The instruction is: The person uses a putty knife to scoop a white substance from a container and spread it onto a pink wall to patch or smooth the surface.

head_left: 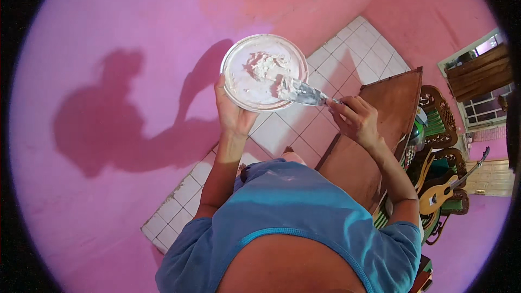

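Note:
My left hand (235,116) is closed on the near left edge of a round white plastic lid (251,93), with the thumb at its side and the other fingers mostly hidden beneath. White putty (269,65) lies in a lumpy heap around the lid's middle, with thin smears about it. In my right hand (356,119) is the handle of a putty knife (308,95), its metal blade pointing left across the lid. More putty coats the blade's wide end, which overlaps the lid's right side; whether it touches the surface I cannot tell.
A pink wall (135,11) stands at the left and ahead, bearing my shadow. White tiles (277,133) cover the floor. At right are a brown wooden panel (393,100), carved chairs (434,122), a guitar (437,194) and a curtained window (482,73).

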`<state>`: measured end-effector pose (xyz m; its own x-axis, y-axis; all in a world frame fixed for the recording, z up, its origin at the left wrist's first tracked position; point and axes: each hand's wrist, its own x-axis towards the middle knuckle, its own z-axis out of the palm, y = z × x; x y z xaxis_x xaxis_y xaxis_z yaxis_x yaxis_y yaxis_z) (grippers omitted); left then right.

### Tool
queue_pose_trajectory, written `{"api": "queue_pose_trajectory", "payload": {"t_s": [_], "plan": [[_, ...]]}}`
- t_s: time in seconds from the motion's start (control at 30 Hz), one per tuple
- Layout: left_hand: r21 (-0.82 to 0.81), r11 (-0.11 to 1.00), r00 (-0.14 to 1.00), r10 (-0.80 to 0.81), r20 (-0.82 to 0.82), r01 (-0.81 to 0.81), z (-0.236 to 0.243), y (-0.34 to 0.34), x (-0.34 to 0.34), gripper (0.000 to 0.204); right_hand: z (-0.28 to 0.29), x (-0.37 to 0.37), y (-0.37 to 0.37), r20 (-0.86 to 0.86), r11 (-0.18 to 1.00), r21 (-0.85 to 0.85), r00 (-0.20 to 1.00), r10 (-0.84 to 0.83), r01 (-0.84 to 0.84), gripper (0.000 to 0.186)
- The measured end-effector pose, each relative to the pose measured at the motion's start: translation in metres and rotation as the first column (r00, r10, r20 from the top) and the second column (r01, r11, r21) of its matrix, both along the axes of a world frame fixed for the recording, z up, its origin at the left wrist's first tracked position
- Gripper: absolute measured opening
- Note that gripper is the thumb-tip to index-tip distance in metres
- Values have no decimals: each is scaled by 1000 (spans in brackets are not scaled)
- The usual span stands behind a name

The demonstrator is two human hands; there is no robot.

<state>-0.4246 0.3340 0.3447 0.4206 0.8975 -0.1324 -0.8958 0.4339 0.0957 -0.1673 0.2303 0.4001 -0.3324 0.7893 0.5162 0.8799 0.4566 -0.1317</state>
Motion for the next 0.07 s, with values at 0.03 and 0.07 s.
{"api": "queue_pose_trajectory", "payload": {"t_s": [0.03,0.07], "plan": [[5,1000,1000,19,-8,-19,-3,1,-4,62,3,3,-2,43,999,-36,999,15,-14,34],[12,999,999,33,-18,-33,-5,1,-8,64,7,5,-4,84,997,-71,996,27,-22,36]]}}
